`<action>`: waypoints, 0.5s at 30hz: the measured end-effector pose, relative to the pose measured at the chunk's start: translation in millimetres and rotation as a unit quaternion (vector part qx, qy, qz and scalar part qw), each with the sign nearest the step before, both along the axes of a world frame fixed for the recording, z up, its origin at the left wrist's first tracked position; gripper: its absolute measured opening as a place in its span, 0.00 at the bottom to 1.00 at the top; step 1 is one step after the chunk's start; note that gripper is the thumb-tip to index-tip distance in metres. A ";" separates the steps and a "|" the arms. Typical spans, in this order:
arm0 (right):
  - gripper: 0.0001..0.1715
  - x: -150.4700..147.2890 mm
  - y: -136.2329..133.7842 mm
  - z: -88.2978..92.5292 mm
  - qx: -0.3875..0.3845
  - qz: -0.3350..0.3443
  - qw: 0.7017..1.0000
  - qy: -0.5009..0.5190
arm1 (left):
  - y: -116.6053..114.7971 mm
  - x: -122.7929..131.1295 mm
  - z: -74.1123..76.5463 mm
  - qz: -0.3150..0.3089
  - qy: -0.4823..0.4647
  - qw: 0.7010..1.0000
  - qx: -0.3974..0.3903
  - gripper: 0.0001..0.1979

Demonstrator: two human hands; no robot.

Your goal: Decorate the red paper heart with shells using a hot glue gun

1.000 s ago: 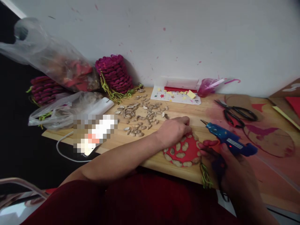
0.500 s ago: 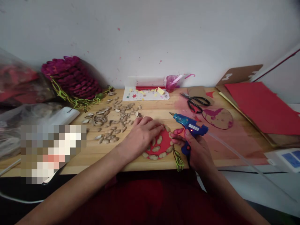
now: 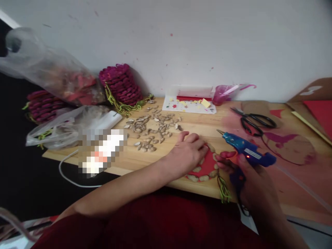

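Observation:
A red round piece (image 3: 210, 161) edged with peanut shells lies near the table's front edge, a green and brown tassel (image 3: 224, 188) at its lower right. Over its left part rests my left hand (image 3: 188, 154), fingers bent and pressed towards the surface; what lies under the fingertips is hidden. My right hand (image 3: 249, 173) is wrapped round a blue glue gun (image 3: 249, 150), whose nozzle points up and left and whose small red light is lit. Its fingertips reach the right rim of the red piece. Loose peanut shells (image 3: 146, 143) are scattered left of my left hand.
Black scissors (image 3: 255, 121) and a cardboard oval (image 3: 290, 148) lie on the right. Star cutouts on white paper (image 3: 189, 107) and a pink cup (image 3: 220, 95) stand at the wall. Purple woven pieces (image 3: 121, 84), plastic bags (image 3: 64, 77) and a blurred-out phone-like object (image 3: 103, 152) are left.
The view has swung left, so the scene sits further right and more bags show. Both hands stay at the red piece, the left covering more of its shells.

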State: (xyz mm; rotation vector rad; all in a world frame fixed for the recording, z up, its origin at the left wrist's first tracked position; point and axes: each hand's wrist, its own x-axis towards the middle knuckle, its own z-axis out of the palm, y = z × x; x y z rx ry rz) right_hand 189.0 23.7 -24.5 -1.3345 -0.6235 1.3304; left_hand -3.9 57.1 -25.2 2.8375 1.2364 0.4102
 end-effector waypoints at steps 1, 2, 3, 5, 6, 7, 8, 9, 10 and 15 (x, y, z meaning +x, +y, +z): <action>0.24 -0.4 0.0 0.9 -0.009 -0.002 1.000 0.000 | 0.4 0.6 1.2 0.001 0.002 1.000 -0.003 0.13; 0.25 -0.8 0.1 1.5 -0.017 -0.006 1.000 0.000 | 0.6 1.2 2.1 0.002 0.004 1.000 -0.004 0.12; 0.26 -1.2 0.2 2.0 -0.023 -0.012 1.000 -0.001 | 0.8 1.7 2.6 0.003 0.004 1.000 -0.002 0.11; 0.27 -1.6 0.6 2.1 -0.031 -0.018 0.999 -0.005 | 1.0 2.5 2.5 0.003 0.002 1.000 0.009 0.09; 0.27 -1.6 0.8 1.7 -0.030 -0.017 0.999 -0.008 | 1.0 2.7 2.0 0.003 0.002 1.000 0.017 0.09; 0.27 -1.4 1.0 1.0 -0.027 -0.014 0.999 -0.010 | 0.9 3.0 1.3 0.002 0.003 1.000 0.026 0.09; 0.25 -0.9 1.1 0.0 -0.022 -0.009 1.000 -0.012 | 0.7 3.3 0.4 0.002 0.006 0.999 0.034 0.09; 0.23 -0.3 1.1 -1.1 -0.017 -0.002 1.000 -0.014 | 0.4 3.6 -0.7 0.003 0.008 0.999 0.041 0.09; 0.21 0.3 1.0 -2.3 -0.012 0.004 1.000 -0.015 | 0.1 4.0 -1.8 0.004 0.012 0.999 0.048 0.09; 0.15 2.1 -0.2 -6.3 -0.002 0.017 1.000 -0.016 | -1.6 6.8 -6.6 0.008 0.019 0.997 0.077 0.10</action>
